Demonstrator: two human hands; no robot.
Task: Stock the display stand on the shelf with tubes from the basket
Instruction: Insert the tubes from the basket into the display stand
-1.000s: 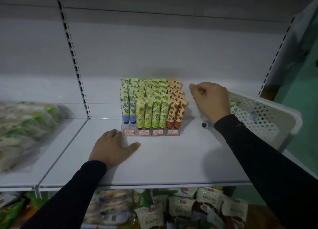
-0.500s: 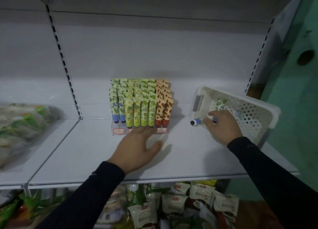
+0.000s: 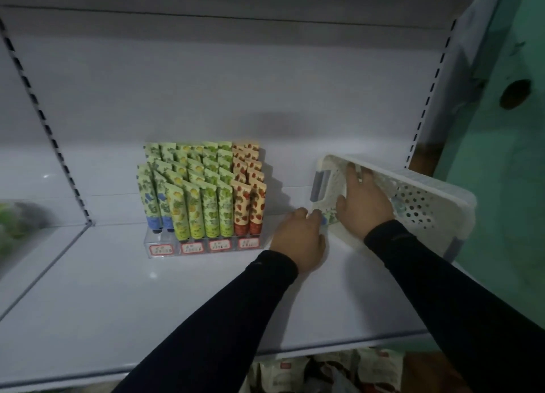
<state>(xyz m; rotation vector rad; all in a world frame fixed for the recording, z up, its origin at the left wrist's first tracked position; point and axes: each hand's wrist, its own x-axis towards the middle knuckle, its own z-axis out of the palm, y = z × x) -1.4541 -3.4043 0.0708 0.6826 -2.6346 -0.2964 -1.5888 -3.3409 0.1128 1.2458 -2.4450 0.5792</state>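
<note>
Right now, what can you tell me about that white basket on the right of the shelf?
The white basket looks like plastic, its walls and floor pierced with round holes, with grey handle pieces at its ends. It sits tilted at the right end of the shelf, apart from the display stand. The right hand reaches inside it, fingers spread. The left hand is at its near corner, by a blue-capped tube lying over the rim.

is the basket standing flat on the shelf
No, the basket is tipped on its side, its opening toward the person, with the right hand reaching inside.
</note>
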